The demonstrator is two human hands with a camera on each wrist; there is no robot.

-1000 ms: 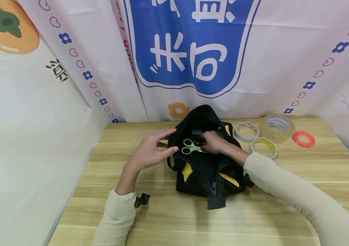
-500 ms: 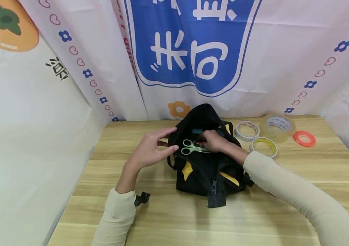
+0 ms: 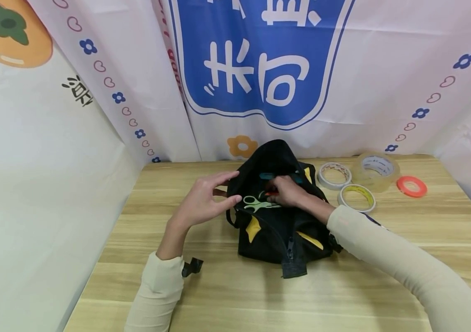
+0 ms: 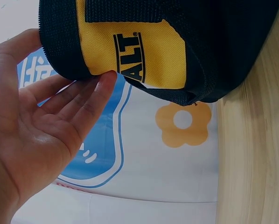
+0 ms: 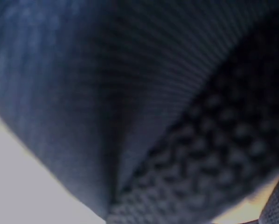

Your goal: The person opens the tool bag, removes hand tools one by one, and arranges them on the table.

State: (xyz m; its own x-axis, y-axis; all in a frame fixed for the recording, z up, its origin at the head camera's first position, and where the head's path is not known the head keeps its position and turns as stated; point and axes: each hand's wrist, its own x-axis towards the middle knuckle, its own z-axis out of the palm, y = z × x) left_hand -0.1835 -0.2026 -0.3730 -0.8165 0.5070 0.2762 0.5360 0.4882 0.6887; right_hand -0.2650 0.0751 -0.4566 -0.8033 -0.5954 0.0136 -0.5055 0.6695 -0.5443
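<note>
A black tool bag (image 3: 268,240) with yellow panels stands with its mouth spread wide. My left hand (image 3: 206,198) holds its left rim, thumb on the inner side and fingers outside; in the left wrist view those fingers lie against the yellow label (image 4: 163,56). Inside the bag, my right hand (image 3: 287,191) has curled fingers around a red-handled tool (image 3: 269,194), mostly hidden by the hand. Pale green-handled scissors (image 3: 254,203) lie beside it, their blades running toward the right hand. Behind it shows a teal item (image 3: 267,175). Dark fabric fills the right wrist view.
Right of the bag lie two white-edged tape rolls (image 3: 334,176), a large clear tape roll (image 3: 375,171) and a red tape roll (image 3: 411,186). A printed cloth (image 3: 219,129) hangs behind the wooden table (image 3: 136,286).
In the bag, the scissors have shifted slightly down and turned, and the red-handled tool has moved a little under the right hand. The left hand stays at the rim.
</note>
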